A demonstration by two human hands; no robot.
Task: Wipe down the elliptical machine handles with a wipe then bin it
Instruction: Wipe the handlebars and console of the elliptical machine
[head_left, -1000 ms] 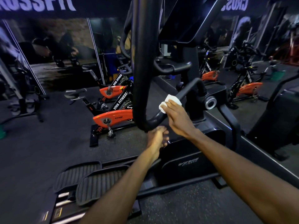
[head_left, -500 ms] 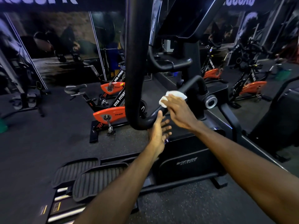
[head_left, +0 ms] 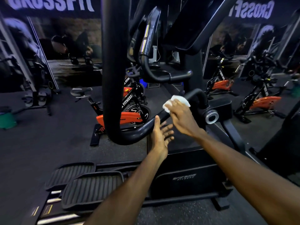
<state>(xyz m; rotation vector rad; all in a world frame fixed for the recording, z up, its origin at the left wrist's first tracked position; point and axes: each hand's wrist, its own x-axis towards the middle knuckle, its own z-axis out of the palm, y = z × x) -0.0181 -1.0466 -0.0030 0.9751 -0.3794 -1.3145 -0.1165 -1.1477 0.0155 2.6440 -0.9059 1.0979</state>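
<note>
Since 1 s ago left hand (head_left: 159, 135) is uncurled, fingers apart beside handle (head_left: 139, 129), while soft, light wipe (head_left: 176, 102) is pressed on w/ right hand (head_left: 182, 118).

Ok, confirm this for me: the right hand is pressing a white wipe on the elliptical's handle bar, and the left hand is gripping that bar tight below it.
One thing is wrong. In the head view the left hand is open, fingers spread, only its thumb near the handle bar, not gripping it. The rest stands: the right hand presses the white wipe on that bar.
</note>
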